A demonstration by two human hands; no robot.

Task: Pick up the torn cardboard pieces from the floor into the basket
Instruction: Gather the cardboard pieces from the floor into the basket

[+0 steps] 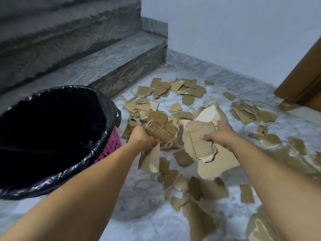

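Torn cardboard pieces (pixel 180 87) are seen scattered over the pale marble floor (pixel 144 214), from the foot of the grey stairs (pixel 107 63) to the near right edge. Left hand (pixel 141 139) is closed around a crumpled bunch of cardboard (pixel 161 129), its fingers wrapped tight. Right hand (pixel 220 134) is clamped on a stack of larger flat sheets (pixel 208 153), thumb on top. Pink basket (pixel 111 145), lined with a black bag (pixel 52 133), stands just left of the left hand.
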